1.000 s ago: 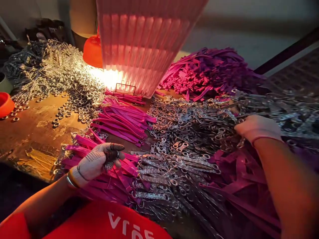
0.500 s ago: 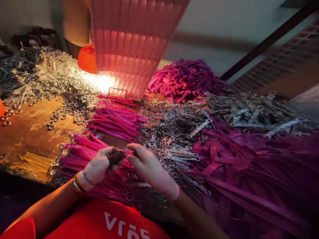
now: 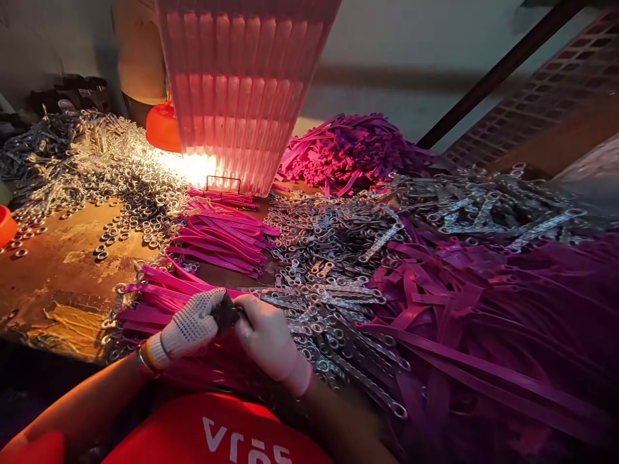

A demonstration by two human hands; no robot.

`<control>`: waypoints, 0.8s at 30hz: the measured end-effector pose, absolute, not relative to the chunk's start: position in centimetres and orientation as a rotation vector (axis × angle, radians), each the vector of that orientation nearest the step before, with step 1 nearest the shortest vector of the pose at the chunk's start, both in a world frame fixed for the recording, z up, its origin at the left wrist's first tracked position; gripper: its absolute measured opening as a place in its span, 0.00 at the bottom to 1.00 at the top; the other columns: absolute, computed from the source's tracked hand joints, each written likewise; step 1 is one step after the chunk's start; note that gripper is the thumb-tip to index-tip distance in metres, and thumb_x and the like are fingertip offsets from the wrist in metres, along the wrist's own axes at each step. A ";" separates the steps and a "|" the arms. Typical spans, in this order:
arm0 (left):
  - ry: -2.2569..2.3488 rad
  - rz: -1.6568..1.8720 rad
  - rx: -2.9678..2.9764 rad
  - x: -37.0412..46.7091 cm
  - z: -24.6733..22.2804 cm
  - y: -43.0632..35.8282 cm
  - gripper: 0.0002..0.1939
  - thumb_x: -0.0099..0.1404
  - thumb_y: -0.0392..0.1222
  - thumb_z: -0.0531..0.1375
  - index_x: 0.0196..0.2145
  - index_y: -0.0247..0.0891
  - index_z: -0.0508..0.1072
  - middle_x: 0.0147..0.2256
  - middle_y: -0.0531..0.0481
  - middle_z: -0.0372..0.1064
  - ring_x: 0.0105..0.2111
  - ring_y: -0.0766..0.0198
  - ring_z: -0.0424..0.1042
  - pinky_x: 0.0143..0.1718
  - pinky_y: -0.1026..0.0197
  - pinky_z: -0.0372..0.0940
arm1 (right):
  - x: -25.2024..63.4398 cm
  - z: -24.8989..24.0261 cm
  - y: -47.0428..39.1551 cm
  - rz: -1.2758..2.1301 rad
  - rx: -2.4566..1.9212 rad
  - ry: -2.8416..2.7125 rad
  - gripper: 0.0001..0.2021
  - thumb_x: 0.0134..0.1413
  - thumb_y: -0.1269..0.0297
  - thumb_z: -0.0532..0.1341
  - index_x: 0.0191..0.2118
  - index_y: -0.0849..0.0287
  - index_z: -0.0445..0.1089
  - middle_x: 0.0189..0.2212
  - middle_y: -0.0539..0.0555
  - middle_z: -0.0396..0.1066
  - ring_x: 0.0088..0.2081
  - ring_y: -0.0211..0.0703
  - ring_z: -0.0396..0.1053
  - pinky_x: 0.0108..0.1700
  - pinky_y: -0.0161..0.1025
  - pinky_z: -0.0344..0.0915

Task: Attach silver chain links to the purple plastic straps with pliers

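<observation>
My left hand (image 3: 193,324), in a dotted white glove with dark finger tips, is closed in a pinch near the bottom centre. Fingertip to fingertip with it, my right hand (image 3: 268,335) in a plain pale glove is closed too. Whatever lies between the fingers is too small and dark to make out. Under and behind my hands spreads a bundle of magenta straps (image 3: 149,316) with metal rings at their left ends. Silvery metal links (image 3: 338,309) lie heaped just right of my right hand.
Another magenta bundle (image 3: 222,235) lies farther back. Loose rings (image 3: 140,219) cover the left of the wooden table (image 3: 62,258). A red lamp (image 3: 163,127) glows behind a hanging translucent ribbed sheet (image 3: 242,96). Long purple straps (image 3: 459,322) fill the right, and a person (image 3: 140,58) stands behind.
My right hand has moved left and its fingers have closed in against my left hand's fingertips. The whole view has shifted slightly.
</observation>
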State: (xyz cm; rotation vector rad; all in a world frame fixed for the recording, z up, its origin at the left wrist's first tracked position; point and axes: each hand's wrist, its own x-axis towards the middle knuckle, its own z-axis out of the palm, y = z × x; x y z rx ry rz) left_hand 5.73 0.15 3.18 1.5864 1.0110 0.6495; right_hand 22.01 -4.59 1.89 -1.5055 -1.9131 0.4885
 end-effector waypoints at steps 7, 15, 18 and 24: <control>0.929 0.574 0.936 8.3 3.7 1.4 0.07 0.54 0.42 0.57 0.30 0.39 0.62 0.18 0.60 0.55 0.14 0.74 0.49 0.15 0.71 0.46 | 22.2 2.3 -4.7 0.617 -1.647 -1.732 0.18 0.64 0.62 0.52 0.55 0.62 0.67 0.33 0.55 0.77 0.33 0.44 0.73 0.34 0.36 0.63; 1.108 0.222 2.219 14.2 5.6 17.0 0.08 0.62 0.36 0.57 0.31 0.33 0.75 0.28 0.47 0.72 0.32 0.61 0.70 0.35 0.60 0.64 | 24.3 0.4 -4.4 0.604 -1.482 -1.513 0.12 0.67 0.62 0.51 0.48 0.55 0.70 0.36 0.53 0.77 0.35 0.42 0.73 0.39 0.36 0.65; 1.238 0.220 2.364 17.4 5.3 23.3 0.08 0.62 0.35 0.58 0.34 0.30 0.77 0.36 0.39 0.73 0.41 0.53 0.70 0.44 0.55 0.64 | 23.6 -0.4 -4.6 0.544 -1.450 -1.838 0.11 0.65 0.63 0.54 0.47 0.57 0.70 0.33 0.54 0.76 0.33 0.43 0.73 0.36 0.36 0.63; 1.300 0.014 2.434 22.5 3.0 26.2 0.09 0.55 0.33 0.64 0.35 0.29 0.78 0.37 0.34 0.75 0.42 0.48 0.72 0.46 0.49 0.64 | 23.6 -0.6 -3.9 0.647 -1.465 -1.823 0.10 0.65 0.67 0.53 0.46 0.55 0.70 0.32 0.51 0.76 0.33 0.41 0.73 0.35 0.34 0.62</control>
